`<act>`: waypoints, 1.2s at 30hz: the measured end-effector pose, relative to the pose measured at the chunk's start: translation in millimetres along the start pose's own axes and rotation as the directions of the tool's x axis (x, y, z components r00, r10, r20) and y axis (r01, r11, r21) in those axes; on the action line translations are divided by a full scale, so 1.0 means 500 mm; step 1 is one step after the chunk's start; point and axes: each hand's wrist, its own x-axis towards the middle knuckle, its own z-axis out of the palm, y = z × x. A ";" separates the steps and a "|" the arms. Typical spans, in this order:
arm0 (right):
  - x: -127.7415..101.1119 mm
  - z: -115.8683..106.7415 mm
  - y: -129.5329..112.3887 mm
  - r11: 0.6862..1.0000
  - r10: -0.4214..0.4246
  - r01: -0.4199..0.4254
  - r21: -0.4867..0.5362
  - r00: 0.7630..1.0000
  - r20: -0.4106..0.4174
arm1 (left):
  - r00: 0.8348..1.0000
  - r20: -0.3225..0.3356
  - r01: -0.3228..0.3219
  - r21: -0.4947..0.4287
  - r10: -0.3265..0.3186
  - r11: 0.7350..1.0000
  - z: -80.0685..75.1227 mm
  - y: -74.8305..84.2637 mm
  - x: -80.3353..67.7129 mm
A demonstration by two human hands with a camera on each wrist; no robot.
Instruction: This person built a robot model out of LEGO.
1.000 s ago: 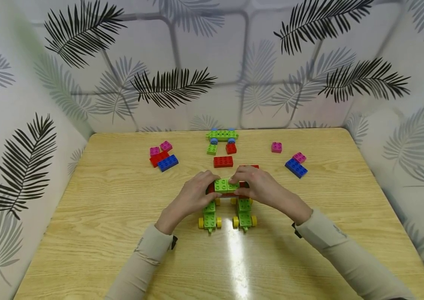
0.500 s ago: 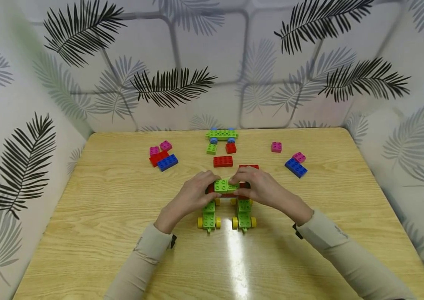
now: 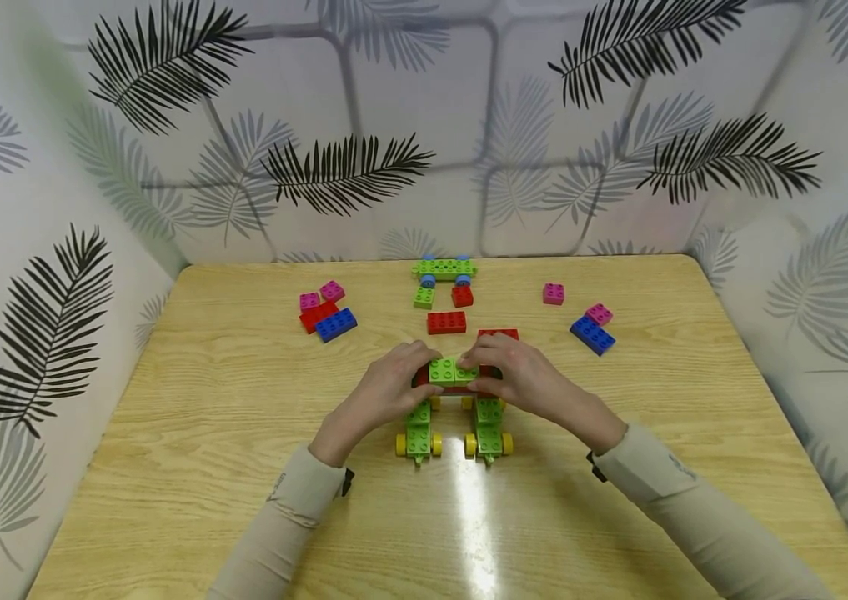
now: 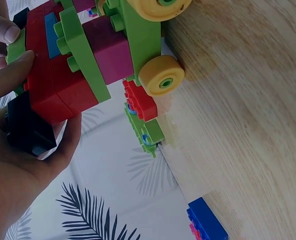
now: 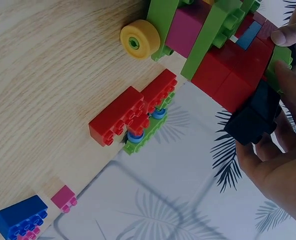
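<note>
A toy brick model stands at the middle of the table. Two lime green bricks [image 3: 442, 372] sit side by side on top of its red bricks [image 5: 233, 75]. Green wheeled bases [image 3: 489, 429] with yellow wheels [image 4: 162, 75] carry it, with purple bricks [image 4: 107, 50] in between. My left hand [image 3: 393, 385] grips the model's upper left end, thumb in front at the green brick. My right hand [image 3: 524, 375] grips the upper right end the same way. Black bricks [image 4: 30, 125] lie at the ends, near the fingers. The hands partly hide the model's upper part.
Behind the model are a green base with blue wheels [image 3: 444, 269], a small green brick [image 3: 424, 298] and red bricks [image 3: 446, 322]. Pink, red and blue bricks [image 3: 336, 325] lie back left; a blue brick [image 3: 592, 335] and pink bricks [image 3: 554, 293] lie back right. A patterned wall borders the table.
</note>
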 end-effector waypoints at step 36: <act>-0.028 0.028 0.015 0.985 0.132 -0.122 0.122 0.989 -0.073 | 0.999 -0.023 -0.028 0.003 0.028 1.000 0.004 -0.009 -0.004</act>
